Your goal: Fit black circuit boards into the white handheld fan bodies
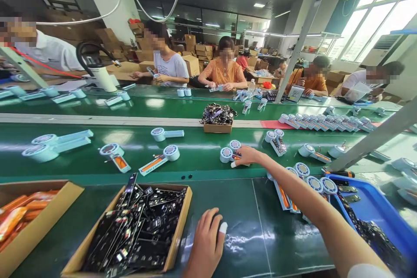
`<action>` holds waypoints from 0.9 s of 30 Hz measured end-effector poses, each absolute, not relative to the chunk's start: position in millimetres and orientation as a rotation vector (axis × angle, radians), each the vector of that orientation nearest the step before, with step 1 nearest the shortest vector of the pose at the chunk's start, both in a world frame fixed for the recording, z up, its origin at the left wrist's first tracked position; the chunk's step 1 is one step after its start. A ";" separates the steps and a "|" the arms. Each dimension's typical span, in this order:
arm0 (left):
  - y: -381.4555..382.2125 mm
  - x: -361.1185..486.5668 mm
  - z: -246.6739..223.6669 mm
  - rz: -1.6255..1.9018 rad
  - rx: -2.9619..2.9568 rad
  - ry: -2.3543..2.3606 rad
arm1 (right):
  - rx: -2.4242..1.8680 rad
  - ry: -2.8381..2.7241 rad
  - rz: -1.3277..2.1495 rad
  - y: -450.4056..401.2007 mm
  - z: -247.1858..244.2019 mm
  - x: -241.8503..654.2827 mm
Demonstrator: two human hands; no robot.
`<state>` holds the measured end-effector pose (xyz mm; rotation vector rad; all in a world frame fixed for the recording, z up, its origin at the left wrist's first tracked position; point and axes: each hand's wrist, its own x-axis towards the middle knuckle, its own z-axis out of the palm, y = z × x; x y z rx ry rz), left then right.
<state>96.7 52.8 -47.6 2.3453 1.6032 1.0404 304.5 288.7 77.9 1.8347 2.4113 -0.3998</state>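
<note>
My right hand reaches over the green belt, its fingers closed on the handle of a pale blue fan body. A second round fan head sits just behind it. White tape covers one fingertip. My left hand rests on the green bench, empty, fingers apart, with white tape on one finger. Left of it stands a cardboard box of black circuit strips. Several blue fan bodies lie together under my right forearm, some with orange cells showing.
An open box of orange cells is at the left edge. A blue tray sits at the right, below a slanted metal post. More fans lie along the belts, and several people work across them.
</note>
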 end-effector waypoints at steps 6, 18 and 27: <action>52.8 101.7 -30.8 1.031 2.234 1.592 | 1.876 2.422 -0.291 251.4 90.5 268.7; 49.8 108.5 -27.1 1.044 2.116 1.543 | 2.516 1.869 0.160 89.5 85.4 286.2; 50.4 107.1 -30.9 0.991 2.009 1.469 | 1.685 2.608 -0.626 251.3 106.5 46.7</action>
